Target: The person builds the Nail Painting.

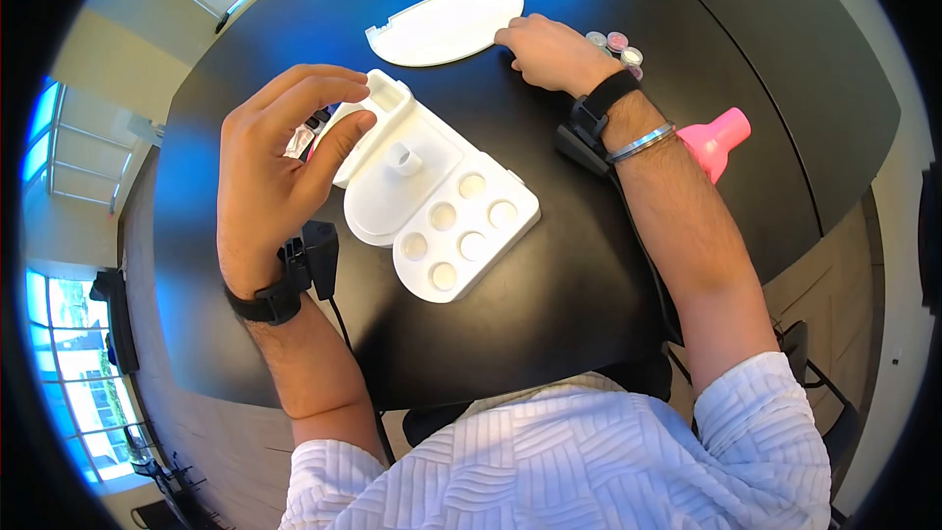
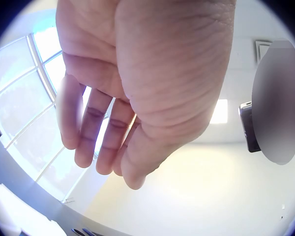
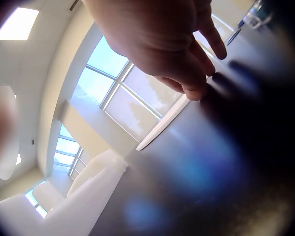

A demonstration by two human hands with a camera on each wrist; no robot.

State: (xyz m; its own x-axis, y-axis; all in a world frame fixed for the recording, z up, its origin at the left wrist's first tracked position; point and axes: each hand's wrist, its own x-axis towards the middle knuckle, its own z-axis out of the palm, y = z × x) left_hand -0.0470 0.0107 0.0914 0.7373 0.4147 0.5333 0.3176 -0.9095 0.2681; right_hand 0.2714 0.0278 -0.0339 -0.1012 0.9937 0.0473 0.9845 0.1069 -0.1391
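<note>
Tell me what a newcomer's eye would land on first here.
Probably the bright pink thing, partly hidden behind the right forearm. Next, perhaps, the white tray with six round wells, on the dark table near the left hand. Beyond it lies a white half-moon panel, beside the right hand.

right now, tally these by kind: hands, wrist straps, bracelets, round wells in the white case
hands: 2 (left hand, right hand)
wrist straps: 2 (left strap, right strap)
bracelet: 1
round wells in the white case: 6
total: 11
</note>
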